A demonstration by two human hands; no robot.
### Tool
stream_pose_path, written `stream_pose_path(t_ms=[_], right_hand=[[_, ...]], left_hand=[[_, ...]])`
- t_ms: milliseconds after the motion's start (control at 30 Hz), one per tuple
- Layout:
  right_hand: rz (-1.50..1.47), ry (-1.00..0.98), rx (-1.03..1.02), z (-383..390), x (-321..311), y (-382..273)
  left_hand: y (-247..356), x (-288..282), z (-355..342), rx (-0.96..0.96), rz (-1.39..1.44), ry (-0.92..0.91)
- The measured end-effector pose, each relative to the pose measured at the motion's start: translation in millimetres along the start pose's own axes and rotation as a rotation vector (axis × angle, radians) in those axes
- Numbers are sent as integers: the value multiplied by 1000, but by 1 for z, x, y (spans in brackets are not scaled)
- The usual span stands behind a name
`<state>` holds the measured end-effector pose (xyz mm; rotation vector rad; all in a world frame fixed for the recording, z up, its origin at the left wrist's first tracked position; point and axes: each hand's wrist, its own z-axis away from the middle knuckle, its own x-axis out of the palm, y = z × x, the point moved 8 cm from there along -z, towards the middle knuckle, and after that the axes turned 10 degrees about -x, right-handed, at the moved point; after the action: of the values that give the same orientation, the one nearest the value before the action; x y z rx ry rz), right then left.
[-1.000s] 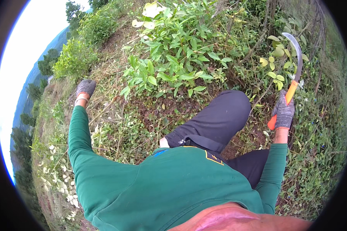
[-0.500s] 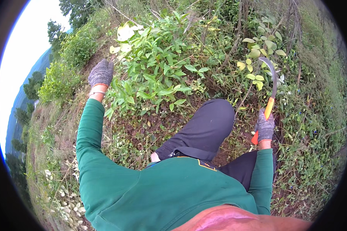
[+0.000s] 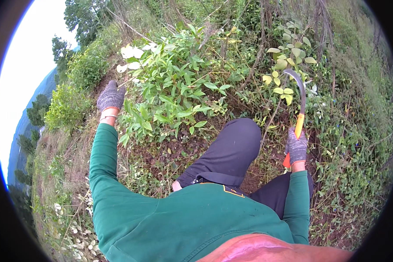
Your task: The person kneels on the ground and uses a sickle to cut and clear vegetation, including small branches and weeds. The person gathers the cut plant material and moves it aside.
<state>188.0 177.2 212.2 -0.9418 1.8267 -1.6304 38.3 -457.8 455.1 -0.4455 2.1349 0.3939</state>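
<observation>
My left hand (image 3: 111, 95), in a grey knit glove, is up at the left side of a leafy green shrub (image 3: 168, 85), its fingers curled by pale stems and leaves; what they grip is unclear. At the right, my right hand (image 3: 297, 146), gloved likewise, is closed on the orange-and-yellow handle of a sickle (image 3: 302, 96). Its curved steel blade points up, in front of a plant with yellowish leaves (image 3: 284, 91).
My dark-trousered bent knee (image 3: 236, 144) lies between my hands on sloping soil (image 3: 146, 155) with weeds. Dense undergrowth (image 3: 349, 131) and dry branches rise right and above. Bushes (image 3: 65, 107), trees and distant hills are at left.
My left hand has moved up and rightward to the shrub, then slightly down. My right hand with the sickle has shifted left and down in view. The view of the slope has shifted too.
</observation>
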Motion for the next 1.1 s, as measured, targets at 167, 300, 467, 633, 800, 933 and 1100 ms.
stream_pose_path(t_ms=[167,300,467,633,800,933,1100], right_hand=[[72,21,-26,-4,-8,9],[46,-31,-95,1,3,0],[323,-130,-79,9,14,3],[597,-185,-247,18,27,0],[671,-219,-264,16,32,0],[678,-200,-266,14,30,7],[659,-247,-247,16,37,3]], left_hand=[[-1,6,6,-10,105,-120],[11,-3,10,35,-14,-114],[28,-24,-23,142,-11,78],[110,-112,-55,330,18,289],[182,-189,-63,547,78,451],[197,-204,-72,578,236,430],[164,-176,-65,343,193,410]])
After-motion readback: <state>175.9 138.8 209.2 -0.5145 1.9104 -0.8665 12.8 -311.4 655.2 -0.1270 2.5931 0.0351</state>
